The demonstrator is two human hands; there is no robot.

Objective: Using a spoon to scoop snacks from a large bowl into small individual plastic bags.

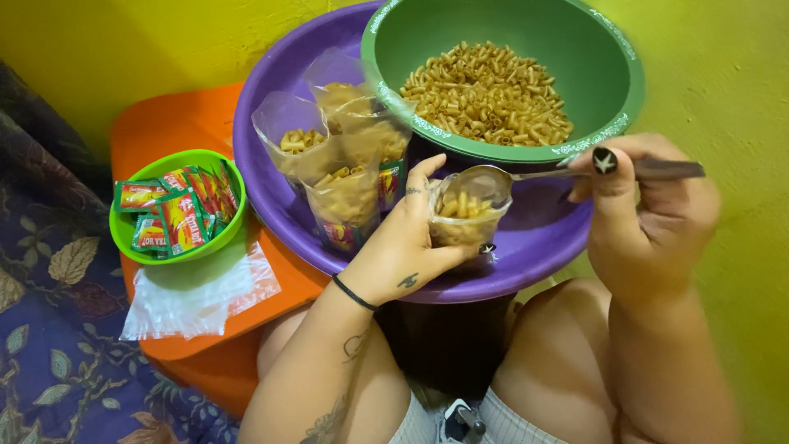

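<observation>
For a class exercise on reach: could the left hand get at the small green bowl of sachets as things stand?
Probably not at once: the left hand is holding a bag open under the spoon. The green bowl sits open on its outer side, nothing between.

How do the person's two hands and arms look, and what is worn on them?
Both arms are bare, without sleeves. The left hand has small dark tattoos, a thin black band at the wrist, and more tattoos along the forearm. The right hand has black polish with a pale mark on the thumbnail.
</observation>
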